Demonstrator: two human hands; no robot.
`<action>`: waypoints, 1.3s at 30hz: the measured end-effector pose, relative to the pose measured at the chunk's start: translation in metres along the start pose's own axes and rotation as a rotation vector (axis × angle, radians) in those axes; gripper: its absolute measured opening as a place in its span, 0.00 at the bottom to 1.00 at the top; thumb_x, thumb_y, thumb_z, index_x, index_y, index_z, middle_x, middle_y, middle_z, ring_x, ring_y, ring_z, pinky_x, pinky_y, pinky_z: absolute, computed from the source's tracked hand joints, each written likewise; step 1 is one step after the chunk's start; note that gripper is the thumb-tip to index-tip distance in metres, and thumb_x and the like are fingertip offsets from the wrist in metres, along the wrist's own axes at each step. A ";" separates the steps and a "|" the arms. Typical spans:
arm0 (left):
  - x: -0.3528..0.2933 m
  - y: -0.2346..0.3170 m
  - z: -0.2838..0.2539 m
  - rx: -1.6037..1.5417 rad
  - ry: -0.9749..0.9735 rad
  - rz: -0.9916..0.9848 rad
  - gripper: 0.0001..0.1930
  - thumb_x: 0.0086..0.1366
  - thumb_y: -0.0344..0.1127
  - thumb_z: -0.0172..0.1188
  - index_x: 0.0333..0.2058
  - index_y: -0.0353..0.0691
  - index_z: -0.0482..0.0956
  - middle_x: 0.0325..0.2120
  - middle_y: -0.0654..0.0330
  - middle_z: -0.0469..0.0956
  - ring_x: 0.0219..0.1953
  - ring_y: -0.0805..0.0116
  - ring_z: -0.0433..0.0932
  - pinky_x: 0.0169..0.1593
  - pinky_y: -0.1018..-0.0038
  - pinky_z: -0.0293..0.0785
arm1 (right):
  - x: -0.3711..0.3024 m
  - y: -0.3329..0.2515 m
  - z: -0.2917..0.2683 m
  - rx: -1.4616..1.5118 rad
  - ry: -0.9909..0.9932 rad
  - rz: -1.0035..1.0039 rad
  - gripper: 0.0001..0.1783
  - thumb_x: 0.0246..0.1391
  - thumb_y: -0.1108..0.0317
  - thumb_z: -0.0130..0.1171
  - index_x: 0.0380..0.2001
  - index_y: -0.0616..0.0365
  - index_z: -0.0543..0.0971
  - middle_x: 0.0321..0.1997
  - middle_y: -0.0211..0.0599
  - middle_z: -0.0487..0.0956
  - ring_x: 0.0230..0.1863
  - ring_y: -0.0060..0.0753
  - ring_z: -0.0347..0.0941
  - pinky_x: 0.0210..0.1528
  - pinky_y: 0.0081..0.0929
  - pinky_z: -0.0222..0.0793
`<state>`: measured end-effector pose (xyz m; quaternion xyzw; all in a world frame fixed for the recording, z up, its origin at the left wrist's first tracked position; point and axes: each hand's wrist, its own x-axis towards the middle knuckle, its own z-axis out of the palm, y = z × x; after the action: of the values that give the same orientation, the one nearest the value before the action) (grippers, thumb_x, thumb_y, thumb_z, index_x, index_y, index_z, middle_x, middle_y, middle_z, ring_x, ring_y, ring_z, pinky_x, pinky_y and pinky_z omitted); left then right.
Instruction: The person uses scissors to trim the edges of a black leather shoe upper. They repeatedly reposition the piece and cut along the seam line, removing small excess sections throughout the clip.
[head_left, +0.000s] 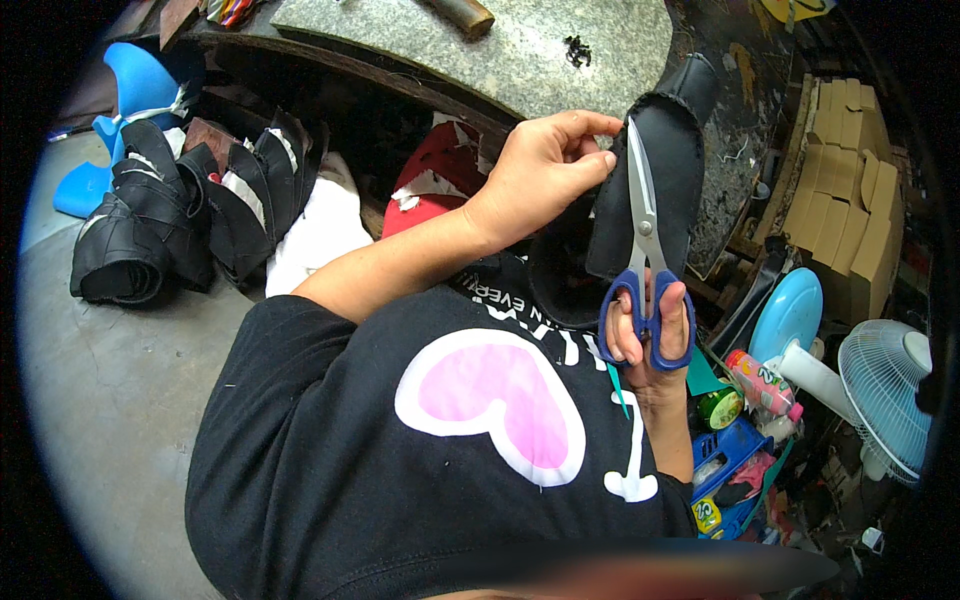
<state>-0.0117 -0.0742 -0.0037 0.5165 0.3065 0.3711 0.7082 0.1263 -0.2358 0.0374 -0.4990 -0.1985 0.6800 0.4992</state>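
Findings: the black piece (672, 165) is ahead of the worker, at the right end of the bench (610, 78); whether anything supports it from below cannot be told. The left hand (535, 185) pinches its left edge between thumb and forefinger, the other fingers curled in. The right hand (672, 330) is closed round the scissors (645, 228), fingers through both blue loops; the blades lie over the piece, nearly together, tips near that edge and just beside the left fingertips. Dark scraps (578, 50) lie on the bench.

Assessment: the step in hand appears to be trimming the edge. The next move would call for holding that edge taut, parting the blades and keeping the left thumb clear of them.
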 end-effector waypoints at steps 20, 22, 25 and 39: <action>0.001 0.003 0.000 0.088 0.011 0.091 0.19 0.60 0.27 0.58 0.50 0.30 0.75 0.25 0.66 0.77 0.27 0.83 0.71 0.32 0.84 0.70 | 0.002 -0.004 -0.002 0.179 -0.145 -0.002 0.37 0.56 0.29 0.38 0.30 0.60 0.67 0.06 0.26 0.63 0.05 0.17 0.53 0.10 0.14 0.50; 0.000 0.004 -0.002 0.152 -0.018 0.081 0.20 0.60 0.27 0.58 0.52 0.33 0.74 0.27 0.67 0.75 0.29 0.83 0.70 0.35 0.85 0.70 | 0.002 -0.004 -0.001 0.178 -0.128 -0.009 0.37 0.56 0.30 0.38 0.30 0.60 0.67 0.06 0.26 0.63 0.05 0.17 0.52 0.10 0.14 0.49; -0.002 0.006 -0.002 0.176 -0.035 0.081 0.20 0.61 0.27 0.58 0.53 0.35 0.74 0.28 0.68 0.74 0.30 0.83 0.69 0.36 0.85 0.69 | 0.003 -0.002 0.003 0.126 -0.064 -0.020 0.37 0.56 0.30 0.38 0.30 0.60 0.67 0.06 0.26 0.63 0.06 0.17 0.53 0.11 0.14 0.50; 0.002 -0.001 -0.002 -0.002 0.005 0.050 0.19 0.59 0.27 0.57 0.50 0.28 0.74 0.24 0.69 0.74 0.27 0.83 0.69 0.32 0.84 0.68 | -0.002 -0.014 0.000 -0.106 -0.004 -0.030 0.31 0.54 0.38 0.54 0.32 0.61 0.71 0.11 0.29 0.68 0.09 0.19 0.61 0.14 0.14 0.53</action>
<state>-0.0122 -0.0718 -0.0050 0.5222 0.2949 0.3902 0.6987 0.1326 -0.2315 0.0490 -0.5202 -0.2427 0.6622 0.4817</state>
